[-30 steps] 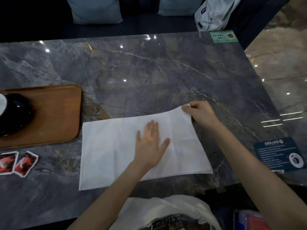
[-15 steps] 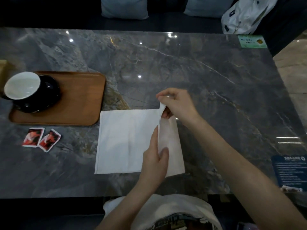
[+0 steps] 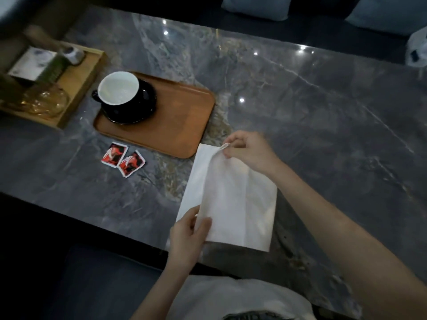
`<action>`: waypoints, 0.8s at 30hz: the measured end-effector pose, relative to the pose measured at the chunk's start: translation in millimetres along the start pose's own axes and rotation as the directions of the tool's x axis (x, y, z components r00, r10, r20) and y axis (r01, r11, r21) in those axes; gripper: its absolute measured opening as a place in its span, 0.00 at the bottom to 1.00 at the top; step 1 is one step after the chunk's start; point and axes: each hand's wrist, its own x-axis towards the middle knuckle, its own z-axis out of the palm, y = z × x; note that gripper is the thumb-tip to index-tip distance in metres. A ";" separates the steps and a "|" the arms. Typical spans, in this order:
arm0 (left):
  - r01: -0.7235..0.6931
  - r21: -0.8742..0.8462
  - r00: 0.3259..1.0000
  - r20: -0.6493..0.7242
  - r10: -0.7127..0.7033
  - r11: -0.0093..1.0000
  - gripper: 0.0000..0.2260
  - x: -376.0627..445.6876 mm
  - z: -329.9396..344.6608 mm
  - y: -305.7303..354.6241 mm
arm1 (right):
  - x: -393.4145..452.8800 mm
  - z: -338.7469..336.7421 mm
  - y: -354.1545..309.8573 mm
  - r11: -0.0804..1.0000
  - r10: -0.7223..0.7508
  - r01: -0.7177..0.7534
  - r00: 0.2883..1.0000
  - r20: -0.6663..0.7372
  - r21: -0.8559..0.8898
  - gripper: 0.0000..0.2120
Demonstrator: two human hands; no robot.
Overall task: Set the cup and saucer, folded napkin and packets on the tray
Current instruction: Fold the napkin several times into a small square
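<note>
Big grey marble table (image 3: 300, 93). On it the wooden tray (image 3: 180, 125) holds only the black cup (image 3: 119, 88) on its saucer (image 3: 138, 112), and its right half is bare. The white napkin (image 3: 238, 204) lies just right of the tray, long side running away from the person. The right hand (image 3: 247, 151) pinches the far corner and the left hand (image 3: 188, 234) pinches the near edge, so the tray's up and to the left, closer to the right hand. Two red packets (image 3: 123, 159) sit on the table just in front of the tray.
</note>
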 end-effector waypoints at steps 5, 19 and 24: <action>0.062 0.052 0.994 -0.092 -0.057 0.997 0.17 9.6 -10.9 -6.7 | 33.4 26.3 9.9 0.946 -0.147 0.132 0.989 -0.029 -0.295 0.07; 0.100 0.181 0.979 -0.194 -0.065 0.978 0.06 24.7 -22.0 -33.8 | 67.9 64.3 22.8 0.944 -0.044 0.044 0.999 0.008 -0.327 0.09; 0.151 0.211 0.966 -0.239 -0.099 0.966 0.07 28.3 -23.6 -40.3 | 68.1 75.9 25.4 0.925 -0.077 0.051 0.996 -0.054 -0.377 0.10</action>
